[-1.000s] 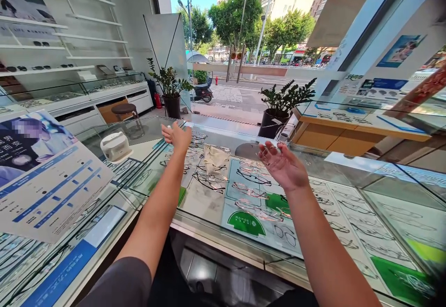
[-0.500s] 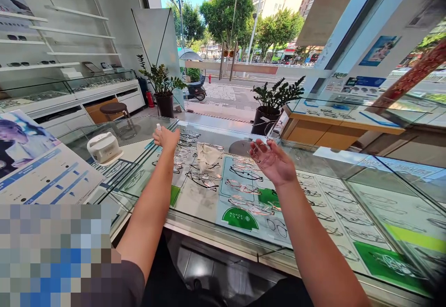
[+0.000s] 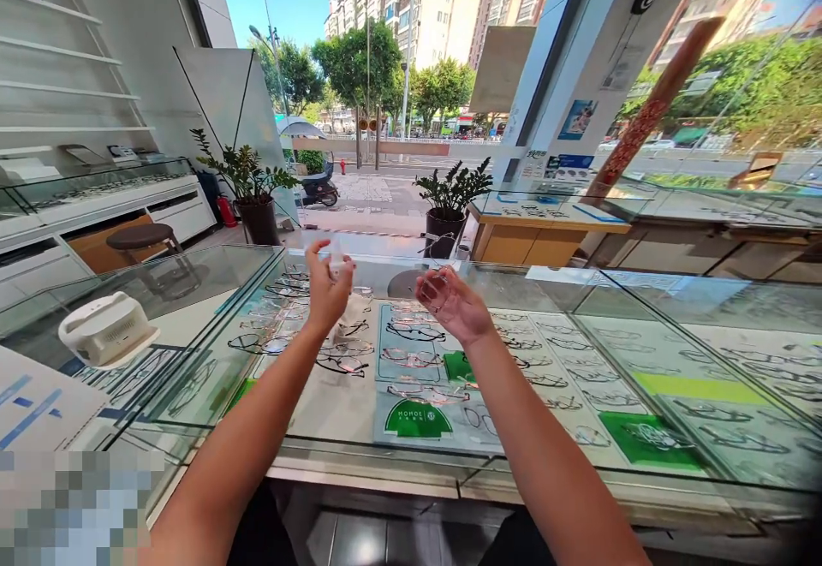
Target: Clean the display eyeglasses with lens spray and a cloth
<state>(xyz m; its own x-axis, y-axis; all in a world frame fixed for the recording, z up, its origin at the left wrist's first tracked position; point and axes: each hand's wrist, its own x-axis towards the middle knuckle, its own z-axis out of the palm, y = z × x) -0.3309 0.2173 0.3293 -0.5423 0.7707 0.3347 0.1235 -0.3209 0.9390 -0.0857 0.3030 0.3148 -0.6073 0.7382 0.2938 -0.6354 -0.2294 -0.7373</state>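
Observation:
My left hand (image 3: 324,292) is raised over the glass display counter (image 3: 360,455), its fingers closed round a small pale bottle (image 3: 336,258) held upright. My right hand (image 3: 455,305) is a hand's width to the right, palm up, with its fingers curled round a pair of clear-rimmed glasses (image 3: 437,282). A crumpled cleaning cloth (image 3: 360,299) lies on the counter top just behind my left hand and is partly hidden by it. Rows of spectacle frames (image 3: 411,359) lie under the glass below both hands.
A white box-shaped device (image 3: 106,330) sits on the counter at the left, and a printed leaflet (image 3: 32,395) lies beside it. A round dark disc (image 3: 403,283) stands at the counter's far edge. Two potted plants (image 3: 253,185), a stool (image 3: 142,236) and a side counter (image 3: 545,223) stand beyond.
My left hand lifted the small bottle off the counter and carried it right, towards my right hand. The right hand kept the glasses, and my view swung so the leaflet slid to the left.

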